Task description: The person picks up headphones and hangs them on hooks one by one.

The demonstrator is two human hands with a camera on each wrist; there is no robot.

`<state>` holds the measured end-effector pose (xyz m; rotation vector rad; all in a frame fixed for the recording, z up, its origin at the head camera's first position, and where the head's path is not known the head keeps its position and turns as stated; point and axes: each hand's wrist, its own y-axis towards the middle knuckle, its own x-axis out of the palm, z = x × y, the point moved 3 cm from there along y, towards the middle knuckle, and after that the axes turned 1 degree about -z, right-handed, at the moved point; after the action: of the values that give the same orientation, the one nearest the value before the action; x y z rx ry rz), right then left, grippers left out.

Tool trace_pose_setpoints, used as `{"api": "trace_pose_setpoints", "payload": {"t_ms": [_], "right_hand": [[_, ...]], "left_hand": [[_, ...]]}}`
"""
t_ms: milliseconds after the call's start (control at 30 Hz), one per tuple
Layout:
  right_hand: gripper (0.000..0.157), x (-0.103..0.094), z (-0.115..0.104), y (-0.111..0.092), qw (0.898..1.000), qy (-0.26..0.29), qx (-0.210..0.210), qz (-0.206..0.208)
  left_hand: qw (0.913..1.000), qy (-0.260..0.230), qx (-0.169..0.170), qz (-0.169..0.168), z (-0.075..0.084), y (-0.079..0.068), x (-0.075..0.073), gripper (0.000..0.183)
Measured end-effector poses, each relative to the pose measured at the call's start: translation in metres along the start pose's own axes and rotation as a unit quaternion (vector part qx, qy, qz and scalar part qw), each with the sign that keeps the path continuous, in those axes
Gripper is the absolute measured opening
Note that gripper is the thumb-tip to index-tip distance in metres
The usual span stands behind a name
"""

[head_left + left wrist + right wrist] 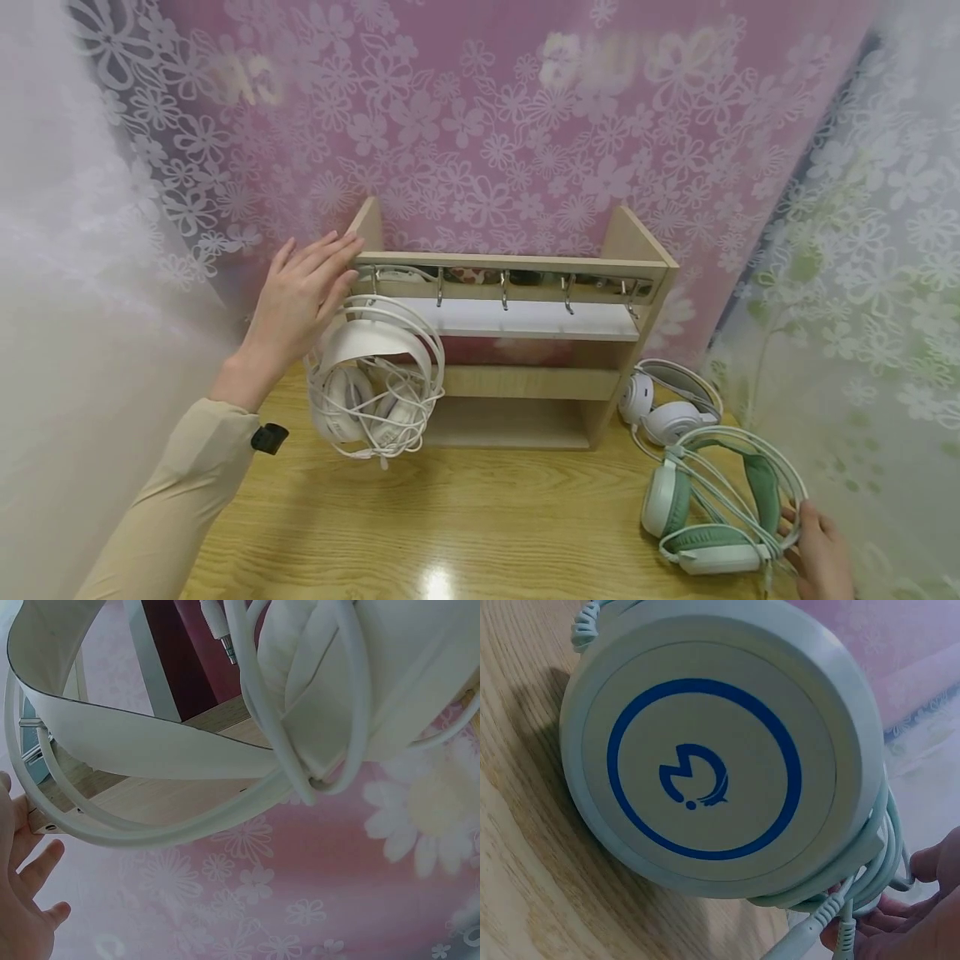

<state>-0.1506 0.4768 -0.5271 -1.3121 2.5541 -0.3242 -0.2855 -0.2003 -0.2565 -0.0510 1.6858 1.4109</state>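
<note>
My left hand (303,296) rests on the upper left corner of a small wooden shelf (480,383), fingers extended. Just below it, white headphones (378,342) hang at the leftmost hook with their cable wound around them; their headband (150,742) fills much of the left wrist view. At the lower right, my right hand (821,550) grips the headband side of white headphones with green pads (712,504). In the right wrist view one ear cup (705,776) bears a blue ring and logo, and fingers (930,915) curl by the coiled cable.
Several metal hooks (504,292) line the shelf's upper front rail. Another pair of white headphones (671,417) lies on the wooden table (465,517) beside the shelf's right side. A pink floral curtain (480,125) hangs behind, with a pale sheet (847,333) at the right.
</note>
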Motion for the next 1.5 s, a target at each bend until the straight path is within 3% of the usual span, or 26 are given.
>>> {"api": "trace_pose_setpoints", "payload": {"t_ms": [300, 667, 933, 1267, 1500], "right_hand": [[0.013, 0.013, -0.006, -0.009, 0.999, 0.025, -0.033, -0.018], [0.013, 0.022, -0.015, -0.015, 0.998, -0.001, -0.033, -0.056], [0.015, 0.026, -0.011, -0.020, 0.981, 0.092, -0.138, -0.101], [0.014, 0.037, -0.022, -0.025, 0.969, 0.082, -0.215, -0.092], [0.020, 0.038, -0.024, -0.023, 0.975, 0.056, -0.201, -0.071]], "left_hand": [[1.0000, 0.001, -0.001, 0.001, 0.001, 0.000, 0.000, 0.042], [1.0000, 0.002, -0.003, -0.001, 0.000, -0.002, 0.000, 0.043], [1.0000, 0.002, 0.001, 0.001, 0.000, -0.001, 0.001, 0.043], [1.0000, 0.002, 0.002, 0.004, 0.001, -0.001, 0.001, 0.042], [1.0000, 0.003, 0.001, 0.004, 0.001, 0.000, 0.001, 0.042]]}}
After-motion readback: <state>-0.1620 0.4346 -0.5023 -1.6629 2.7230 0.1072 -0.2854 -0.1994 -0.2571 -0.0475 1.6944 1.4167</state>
